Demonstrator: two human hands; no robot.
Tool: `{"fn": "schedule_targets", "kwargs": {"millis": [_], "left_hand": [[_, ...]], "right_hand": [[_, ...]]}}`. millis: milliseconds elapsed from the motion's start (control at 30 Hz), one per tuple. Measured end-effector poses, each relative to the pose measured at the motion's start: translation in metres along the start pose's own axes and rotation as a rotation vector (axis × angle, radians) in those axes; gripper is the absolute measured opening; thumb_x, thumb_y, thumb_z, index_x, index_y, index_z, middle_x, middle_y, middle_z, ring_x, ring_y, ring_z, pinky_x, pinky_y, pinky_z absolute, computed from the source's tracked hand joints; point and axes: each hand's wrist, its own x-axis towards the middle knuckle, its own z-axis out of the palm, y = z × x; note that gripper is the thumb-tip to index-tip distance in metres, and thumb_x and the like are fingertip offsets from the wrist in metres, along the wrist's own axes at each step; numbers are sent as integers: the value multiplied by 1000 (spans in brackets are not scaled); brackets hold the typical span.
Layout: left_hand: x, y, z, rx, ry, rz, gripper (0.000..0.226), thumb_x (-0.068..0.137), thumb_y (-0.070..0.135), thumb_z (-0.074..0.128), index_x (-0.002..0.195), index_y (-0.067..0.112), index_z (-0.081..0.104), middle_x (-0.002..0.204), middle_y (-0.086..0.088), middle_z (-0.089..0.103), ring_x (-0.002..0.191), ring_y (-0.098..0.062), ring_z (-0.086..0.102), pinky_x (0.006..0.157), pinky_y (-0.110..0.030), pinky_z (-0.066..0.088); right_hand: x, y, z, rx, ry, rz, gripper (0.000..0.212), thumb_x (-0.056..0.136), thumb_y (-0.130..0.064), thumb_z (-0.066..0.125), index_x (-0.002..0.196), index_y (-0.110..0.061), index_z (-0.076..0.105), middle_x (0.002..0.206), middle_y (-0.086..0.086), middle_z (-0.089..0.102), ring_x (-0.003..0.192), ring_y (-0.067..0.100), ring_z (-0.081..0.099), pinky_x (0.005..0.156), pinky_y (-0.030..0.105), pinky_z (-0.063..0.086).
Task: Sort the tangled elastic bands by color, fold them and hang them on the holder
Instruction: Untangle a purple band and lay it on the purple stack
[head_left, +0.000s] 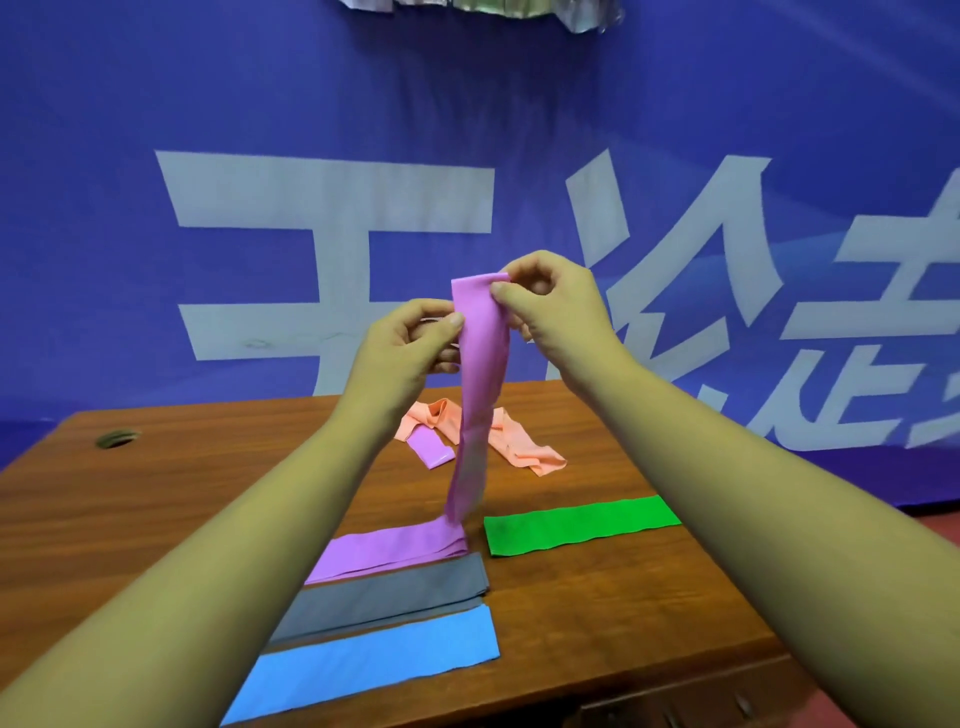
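I hold a purple band (480, 384) up above the table. My right hand (550, 306) pinches its top edge and my left hand (410, 343) grips its left side a little lower. The band hangs down to a folded purple stack lying flat on the wood. Folded grey (395, 592), blue (374, 665) and green (576, 525) bands lie flat near the front. A crumpled peach band (519, 441) lies further back, with a purple band end (431, 449) beside it. No holder is in view.
The wooden table (156, 499) has a round cable hole (117, 439) at its far left. A blue banner with large white characters (332, 234) hangs right behind the table. The table's right edge (737, 571) drops to a red floor.
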Motion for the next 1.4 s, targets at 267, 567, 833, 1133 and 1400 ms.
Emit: {"fn": "schedule_targets", "kwargs": {"millis": [267, 567, 833, 1133, 1400], "left_hand": [[-11, 13, -11, 112, -24, 48, 7, 93, 14, 63, 93, 10, 68, 82, -3, 67, 74, -10, 61, 67, -24, 53], [-40, -7, -27, 12, -409, -305, 36, 72, 36, 79, 101, 15, 72, 92, -7, 73, 85, -20, 66, 83, -37, 50], [-78, -35, -69, -17, -415, -483, 23, 77, 33, 78, 90, 14, 77, 84, -10, 71, 74, -18, 65, 72, -29, 52], [-103, -54, -152, -17, -152, -582, 42, 60, 34, 89, 89, 8, 73, 57, -7, 44, 58, -18, 57, 61, -25, 51], [-128, -93, -205, 257, 134, -565, 19, 90, 8, 66, 73, 10, 59, 51, 2, 47, 50, -11, 54, 59, -22, 45]], "right_hand": [[-14, -22, -13, -240, -379, 2, 18, 86, -27, 72, 91, -9, 72, 57, -13, 57, 55, 1, 49, 53, 10, 38], [-9, -45, 0, -258, -236, 31, 17, 90, -19, 64, 90, -3, 70, 71, 4, 65, 51, 5, 54, 48, 19, 43], [3, -33, 6, -35, -26, 251, 8, 89, -11, 58, 84, -6, 62, 73, 8, 66, 52, 12, 64, 51, 24, 49], [-10, 33, 13, 124, 174, 527, 8, 88, -5, 60, 95, -1, 62, 76, 14, 65, 44, 13, 62, 47, 26, 48], [-86, 118, 59, 53, 29, 653, 17, 88, 1, 63, 74, -7, 58, 69, 12, 60, 35, 5, 56, 36, 18, 46]]}}
